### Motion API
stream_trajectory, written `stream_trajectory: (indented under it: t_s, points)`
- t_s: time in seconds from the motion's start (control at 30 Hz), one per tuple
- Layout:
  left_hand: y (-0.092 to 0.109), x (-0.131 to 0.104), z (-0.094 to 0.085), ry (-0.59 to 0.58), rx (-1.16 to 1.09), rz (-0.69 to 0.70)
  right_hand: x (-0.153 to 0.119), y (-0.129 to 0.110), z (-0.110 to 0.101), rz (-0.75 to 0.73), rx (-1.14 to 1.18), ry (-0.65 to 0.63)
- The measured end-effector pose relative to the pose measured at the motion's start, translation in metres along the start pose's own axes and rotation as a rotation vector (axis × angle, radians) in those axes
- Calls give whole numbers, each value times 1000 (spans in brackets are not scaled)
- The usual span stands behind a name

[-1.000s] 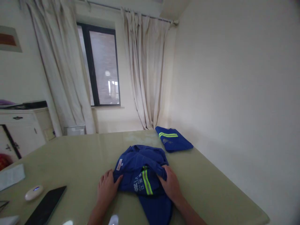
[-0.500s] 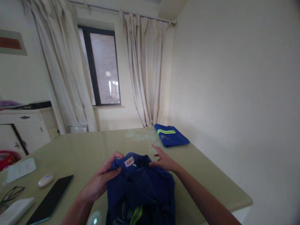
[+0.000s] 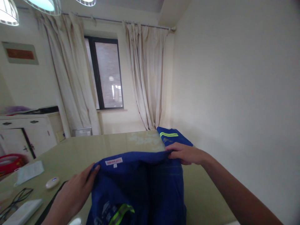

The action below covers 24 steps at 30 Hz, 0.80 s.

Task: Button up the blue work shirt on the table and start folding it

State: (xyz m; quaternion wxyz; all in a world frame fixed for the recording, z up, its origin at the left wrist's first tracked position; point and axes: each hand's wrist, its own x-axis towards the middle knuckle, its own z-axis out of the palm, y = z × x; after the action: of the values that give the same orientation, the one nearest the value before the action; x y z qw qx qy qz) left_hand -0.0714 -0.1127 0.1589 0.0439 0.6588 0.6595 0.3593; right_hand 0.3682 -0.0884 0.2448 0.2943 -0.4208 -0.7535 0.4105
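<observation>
While left grip and right grip pinch it, the blue garment sags; its stripe shows yellow.

"What's the room like on your feed?"

"I see a dark-framed window between pale curtains, and a pale wall on the right. A greenish table runs toward the window."

"And the left?"

"A white cabinet with a framed panel above, perhaps a picture; too blurred for me to say. Lit lamps show in the top corner."
</observation>
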Motion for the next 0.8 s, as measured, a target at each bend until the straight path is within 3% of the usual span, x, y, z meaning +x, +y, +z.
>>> stream_trajectory:
  t_s: [0.07,0.1,0.13,0.2,0.27,0.3,0.37,0.47,0.53,0.67,0.73,0.8]
  points:
    - [32,21,-9,-126,-265,-47,4,-22,-19,45,134,56]
    - [51,35,-11,-114,-427,-52,12,-33,-27,24,185,152]
    - [70,51,-12,-31,-589,-19,24,-43,-35,-12,224,260]
    - [105,86,-6,143,-793,187,58,-60,-49,-88,292,469]
    - [132,123,9,236,-786,419,97,-71,-59,-141,370,633]
    - [140,140,21,211,-781,485,116,-73,-61,-161,409,691]
    - [145,166,47,150,-844,466,145,-62,-59,-198,430,743]
    - [118,172,90,160,-851,241,154,-4,-33,-192,258,762]
    - [80,147,114,182,-707,113,132,58,1,-128,45,711]
    - [-16,48,152,7,-269,75,44,178,81,88,-327,509]
    - [-54,-7,169,-36,-97,128,3,213,109,191,-421,422]
    - [-76,-50,184,-87,40,270,-21,226,121,196,-512,349]
